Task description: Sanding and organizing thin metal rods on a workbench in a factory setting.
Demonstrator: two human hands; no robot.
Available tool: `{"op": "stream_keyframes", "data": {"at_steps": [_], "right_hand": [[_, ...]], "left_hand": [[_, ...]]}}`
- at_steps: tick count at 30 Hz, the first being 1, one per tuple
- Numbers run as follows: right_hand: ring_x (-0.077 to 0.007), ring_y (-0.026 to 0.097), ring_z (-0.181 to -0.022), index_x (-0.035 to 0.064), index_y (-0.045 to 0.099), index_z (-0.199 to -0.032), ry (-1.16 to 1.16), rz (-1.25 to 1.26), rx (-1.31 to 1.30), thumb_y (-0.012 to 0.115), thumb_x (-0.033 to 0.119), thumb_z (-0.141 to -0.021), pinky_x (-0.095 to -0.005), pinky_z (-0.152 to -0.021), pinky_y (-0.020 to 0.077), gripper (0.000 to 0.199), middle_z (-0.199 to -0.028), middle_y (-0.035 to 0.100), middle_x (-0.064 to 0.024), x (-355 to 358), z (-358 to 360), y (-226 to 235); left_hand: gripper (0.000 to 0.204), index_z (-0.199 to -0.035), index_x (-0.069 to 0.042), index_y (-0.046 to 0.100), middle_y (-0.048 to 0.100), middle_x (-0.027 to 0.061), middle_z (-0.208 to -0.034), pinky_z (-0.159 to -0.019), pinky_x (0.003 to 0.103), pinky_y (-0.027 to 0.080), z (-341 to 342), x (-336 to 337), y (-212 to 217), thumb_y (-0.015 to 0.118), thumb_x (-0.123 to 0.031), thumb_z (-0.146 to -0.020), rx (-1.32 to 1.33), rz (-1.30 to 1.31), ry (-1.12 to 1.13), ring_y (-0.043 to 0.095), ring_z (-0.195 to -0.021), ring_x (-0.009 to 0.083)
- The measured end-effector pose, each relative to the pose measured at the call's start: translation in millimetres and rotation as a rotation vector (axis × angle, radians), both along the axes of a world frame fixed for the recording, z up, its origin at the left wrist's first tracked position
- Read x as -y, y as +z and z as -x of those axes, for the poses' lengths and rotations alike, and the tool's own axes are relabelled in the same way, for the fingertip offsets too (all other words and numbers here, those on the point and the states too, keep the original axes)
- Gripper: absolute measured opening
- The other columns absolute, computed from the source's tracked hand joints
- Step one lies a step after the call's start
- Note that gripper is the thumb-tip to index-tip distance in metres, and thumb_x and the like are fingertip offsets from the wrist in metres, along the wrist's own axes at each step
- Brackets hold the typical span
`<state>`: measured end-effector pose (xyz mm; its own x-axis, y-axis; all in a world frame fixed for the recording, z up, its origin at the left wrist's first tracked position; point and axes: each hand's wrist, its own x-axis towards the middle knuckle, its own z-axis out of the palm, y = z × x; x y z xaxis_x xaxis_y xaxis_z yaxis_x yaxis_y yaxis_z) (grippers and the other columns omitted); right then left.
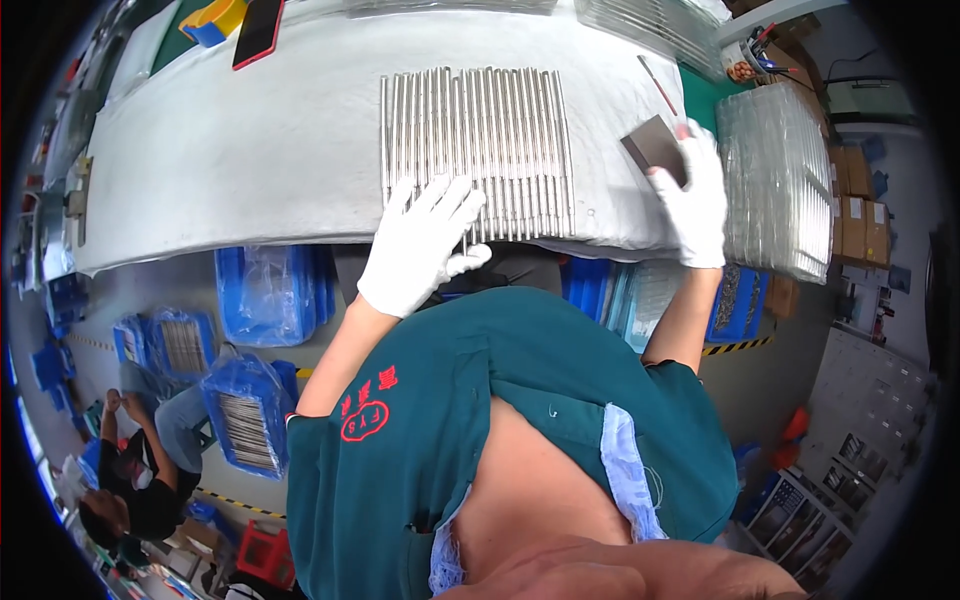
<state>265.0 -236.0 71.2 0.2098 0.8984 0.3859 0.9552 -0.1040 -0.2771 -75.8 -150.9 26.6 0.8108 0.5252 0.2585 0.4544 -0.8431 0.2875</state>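
Many slim metal rods lie side by side in a flat row on the white cloth. My left hand, in a white glove, rests across the near ends of the rods on the left with its fingers spread. To the right of the row, my right hand, also gloved, has its thumb and fingers at the edge of a dark grey rectangular plate. It grips the plate, which sits tilted at an angle above the cloth. Parts of both gloves' fingertips show bare skin.
White cloth covers the table. Clear plastic trays are stacked at right, with more trays behind. A thin stick and a phone lie on the table. Blue bins stand below; another person sits at left.
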Motion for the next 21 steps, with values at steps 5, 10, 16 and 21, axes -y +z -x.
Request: {"op": "stream_keyframes", "data": {"at_steps": [5, 10, 16, 21], "right_hand": [[-0.0371, 0.045, -0.126, 0.0029, 0.058, -0.122, 0.413, 0.053, -0.043, 0.075, 0.029, -0.074, -0.0450, -0.108, 0.0352, 0.057, -0.133, 0.054, -0.0145, -24, 84, -6], [-0.0379, 0.038, -0.135, 0.0025, 0.051, -0.136, 0.567, 0.224, -0.018, 0.063, 0.049, -0.083, -0.0474, -0.115, 0.0248, 0.071, -0.142, 0.047, -0.0177, -28, 115, -24], [-0.0349, 0.039, -0.134, 0.0053, 0.049, -0.138, 0.587, 0.217, 0.018, 0.058, 0.058, -0.084, -0.0481, -0.116, 0.0234, 0.076, -0.141, 0.047, -0.0179, -30, 112, -31], [-0.0343, 0.040, -0.133, 0.0057, 0.052, -0.134, 0.572, 0.231, 0.101, 0.061, 0.054, -0.082, -0.0478, -0.115, 0.0258, 0.071, -0.141, 0.048, -0.0161, -29, 115, -33]], "left_hand": [[0.059, -0.124, -0.006, 0.058, 0.058, 0.0117, -0.126, -0.106, 0.047, 0.033, -1, -2, -3, 0.069, -0.041, -0.077, -0.023, -0.029, -0.004, 0.053, -0.119, 0.0243], [0.072, -0.126, -0.004, 0.057, 0.058, 0.0132, -0.125, -0.106, 0.048, 0.033, -1, -6, 6, 0.068, -0.053, -0.075, 0.016, 0.051, -0.016, 0.051, -0.120, 0.0293], [0.091, -0.133, -0.001, 0.052, 0.051, 0.0201, -0.136, -0.110, 0.051, 0.027, -7, -22, 5, 0.065, -0.066, -0.071, -0.053, 0.055, 0.070, 0.044, -0.129, 0.0356], [0.095, -0.137, -0.001, 0.049, 0.047, 0.0203, -0.141, -0.111, 0.053, 0.025, -20, -20, -1, 0.059, -0.071, -0.074, -0.102, 0.009, 0.046, 0.041, -0.132, 0.0361]]}}
